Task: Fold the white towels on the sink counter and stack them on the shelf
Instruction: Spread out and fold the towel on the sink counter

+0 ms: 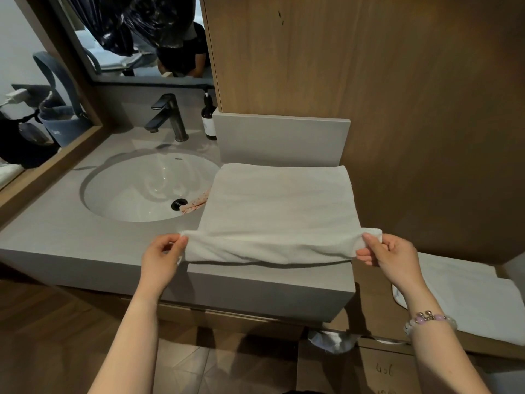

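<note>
A white towel (278, 206) lies spread on the grey sink counter (85, 237), right of the basin, its far edge against the grey upstand. My left hand (163, 254) pinches the towel's near left corner, and my right hand (386, 251) pinches its near right corner. Both corners are lifted a little above the counter's front edge, so the near edge sags between them. Another white towel (466, 297) lies flat on the lower shelf at the right, below the wooden wall.
A white round basin (136, 191) with a black drain and a patterned cloth (196, 204) at its rim sits left of the towel. A dark tap (167, 115) and a brown pump bottle (209, 118) stand behind. A wooden panel (397, 81) rises at the right.
</note>
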